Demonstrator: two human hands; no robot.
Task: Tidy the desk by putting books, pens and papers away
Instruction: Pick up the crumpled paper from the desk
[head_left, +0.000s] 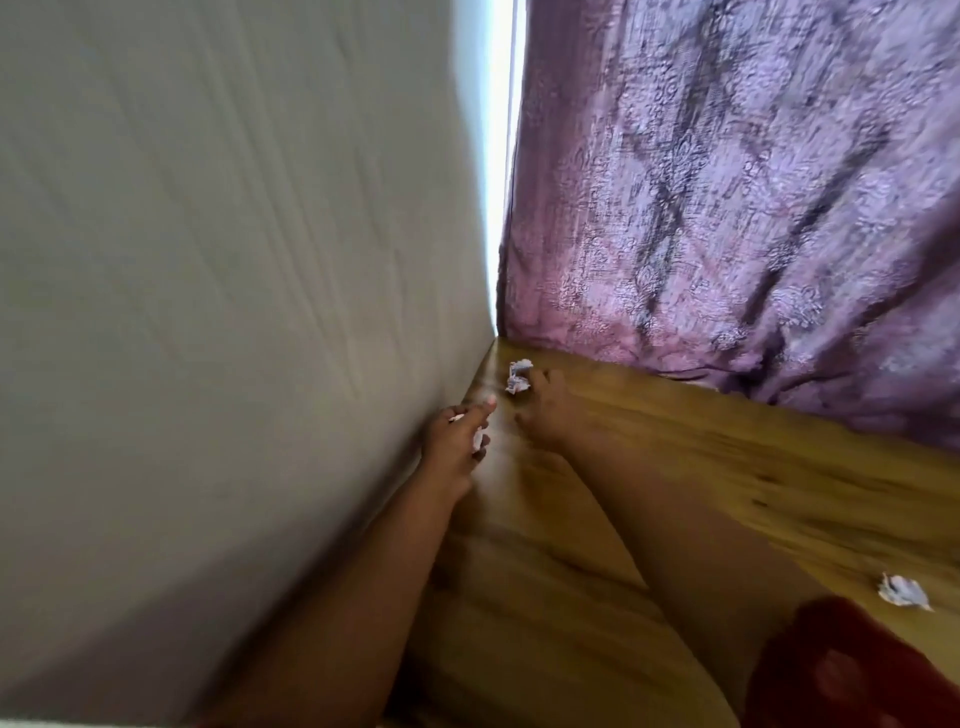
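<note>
A crumpled paper ball lies in the far corner of the wooden desk, where the wall meets the curtain. My right hand reaches toward it with fingers stretched out, fingertips right beside the ball. My left hand is close to the wall and holds small scraps of white paper in its curled fingers. Another crumpled paper ball sits on the desk at the near right. The picture is blurred by motion.
A white wall bounds the desk on the left. A purple patterned curtain hangs along the back edge. A red sleeve shows at the bottom right.
</note>
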